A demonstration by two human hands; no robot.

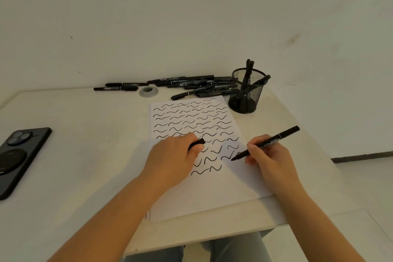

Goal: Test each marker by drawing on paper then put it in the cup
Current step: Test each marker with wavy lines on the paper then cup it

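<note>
White table point(85, 134) meets the wall at the back, with bare room left of the paper point(202, 176). Right hand point(270, 159) grips a marker point(265, 144), tip on the paper. Left hand point(172, 159) curls round a cap point(196, 143), mostly hidden. Mesh cup point(246, 93) stands beside the paper's far corner. Phone point(19, 155) is cut off at the left edge.

A pale, off-white table point(85, 155) fills the lower frame. At center lies a white sheet of paper point(212, 193) covered with black wavy strokes. A black mesh cup point(246, 93) stands just beyond its upper right corner. Loose black markers point(191, 84) lie along the far edge, beside a grey grommet point(148, 91). A dark smartphone point(19, 157) lies at left.
</note>
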